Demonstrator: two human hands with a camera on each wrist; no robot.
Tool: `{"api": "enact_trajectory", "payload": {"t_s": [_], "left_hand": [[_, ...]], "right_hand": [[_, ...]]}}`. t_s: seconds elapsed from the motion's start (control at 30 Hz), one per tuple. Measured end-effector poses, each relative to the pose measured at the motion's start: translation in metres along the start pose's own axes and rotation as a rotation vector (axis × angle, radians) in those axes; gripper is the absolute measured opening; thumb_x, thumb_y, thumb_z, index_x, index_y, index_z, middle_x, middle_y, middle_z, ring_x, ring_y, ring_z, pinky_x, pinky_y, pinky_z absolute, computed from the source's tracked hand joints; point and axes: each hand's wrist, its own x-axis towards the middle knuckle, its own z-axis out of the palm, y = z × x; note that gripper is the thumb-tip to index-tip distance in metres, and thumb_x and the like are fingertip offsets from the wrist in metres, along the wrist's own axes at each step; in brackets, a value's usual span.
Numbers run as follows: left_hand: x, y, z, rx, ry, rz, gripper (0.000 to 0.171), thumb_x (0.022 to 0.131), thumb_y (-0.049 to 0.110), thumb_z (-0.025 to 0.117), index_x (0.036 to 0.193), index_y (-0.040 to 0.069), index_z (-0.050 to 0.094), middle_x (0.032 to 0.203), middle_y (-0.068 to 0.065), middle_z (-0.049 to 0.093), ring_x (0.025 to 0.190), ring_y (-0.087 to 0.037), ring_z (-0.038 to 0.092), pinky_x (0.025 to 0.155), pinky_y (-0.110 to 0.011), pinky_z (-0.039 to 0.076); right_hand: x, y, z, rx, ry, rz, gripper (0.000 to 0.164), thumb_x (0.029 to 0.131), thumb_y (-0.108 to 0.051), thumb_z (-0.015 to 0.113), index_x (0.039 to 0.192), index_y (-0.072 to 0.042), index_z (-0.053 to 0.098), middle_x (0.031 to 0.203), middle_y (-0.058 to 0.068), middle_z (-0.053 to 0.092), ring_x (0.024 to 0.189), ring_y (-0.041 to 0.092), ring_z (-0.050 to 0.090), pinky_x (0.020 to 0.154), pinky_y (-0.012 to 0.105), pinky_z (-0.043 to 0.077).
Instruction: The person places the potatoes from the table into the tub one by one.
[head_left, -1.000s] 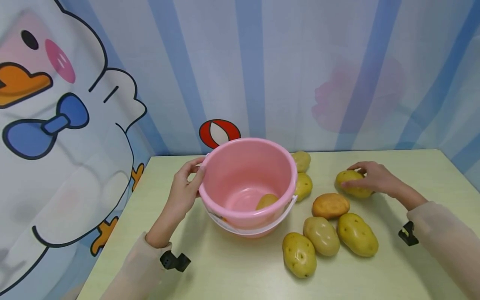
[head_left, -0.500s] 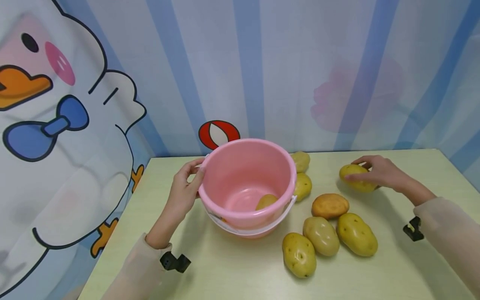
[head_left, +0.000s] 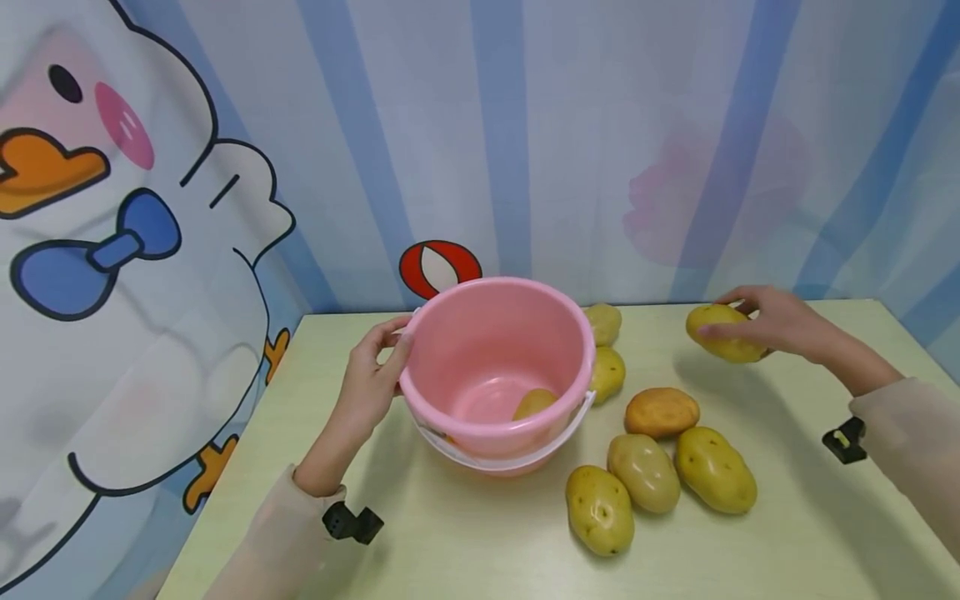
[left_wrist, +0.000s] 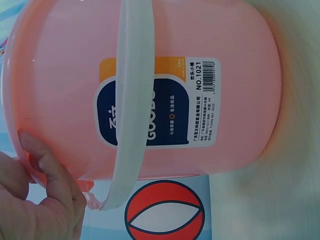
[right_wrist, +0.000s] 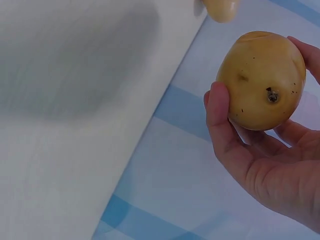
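A pink bucket [head_left: 495,333] with a white handle [head_left: 495,460] stands on the table, and one potato [head_left: 535,403] lies inside it. My left hand [head_left: 369,371] grips the bucket's rim at its left side; in the left wrist view the fingers [left_wrist: 50,167] curl over that rim beside a printed label [left_wrist: 160,102]. At the right, above the table top, my right hand [head_left: 783,321] holds a yellow potato [head_left: 723,335]. The right wrist view shows this potato [right_wrist: 262,82] between thumb and fingers, with a dark spot on its end.
An orange-brown potato [head_left: 662,412], a pale potato [head_left: 642,472] and two yellow ones lie right of the bucket. Two more potatoes [head_left: 606,375] sit close against its right side. A patterned curtain [head_left: 570,150] hangs behind the table [head_left: 465,533].
My right hand has lifted the yellow potato off the table and carried it slightly up and to the right. The left hand and the bucket stay in place.
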Motion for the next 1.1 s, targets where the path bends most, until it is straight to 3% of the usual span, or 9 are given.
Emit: {"api": "enact_trajectory", "payload": {"t_s": [0.13,0.5,0.87,1.1], "left_hand": [[0.001,0.0,0.001,-0.009,0.003,0.01,0.043,0.104,0.026,0.055,0.141,0.004,0.051,0.118,-0.02,0.056,0.08,-0.029,0.068,0.063,-0.026,0.059],[0.003,0.001,0.002,-0.004,0.008,0.016,0.043,0.104,0.025,0.056,0.14,0.003,0.052,0.117,-0.022,0.057,0.08,-0.033,0.068,0.061,-0.024,0.058],[0.002,0.002,0.002,-0.009,0.007,0.007,0.043,0.104,0.024,0.056,0.141,0.003,0.052,0.118,-0.022,0.057,0.082,-0.033,0.067,0.061,-0.024,0.058],[0.001,-0.001,0.001,-0.017,0.009,0.005,0.043,0.104,0.025,0.056,0.14,0.004,0.052,0.118,-0.022,0.057,0.083,-0.035,0.067,0.062,-0.024,0.059]], "right_hand": [[-0.002,-0.01,-0.005,-0.001,0.004,-0.007,0.071,0.093,-0.044,0.068,0.139,0.005,0.048,0.116,0.026,0.058,0.083,0.024,0.063,0.063,0.037,0.059],[-0.003,-0.037,-0.011,-0.072,0.027,-0.063,0.068,0.092,-0.044,0.07,0.137,0.004,0.051,0.12,0.03,0.058,0.086,0.025,0.064,0.061,0.035,0.057],[-0.003,-0.078,-0.017,-0.111,0.068,-0.138,0.066,0.088,-0.042,0.074,0.136,-0.001,0.057,0.119,0.023,0.063,0.094,0.029,0.062,0.063,0.036,0.054],[-0.003,-0.104,-0.017,-0.105,0.077,-0.183,0.061,0.086,-0.043,0.076,0.134,-0.007,0.06,0.12,0.018,0.064,0.09,0.026,0.063,0.062,0.037,0.053]]}}
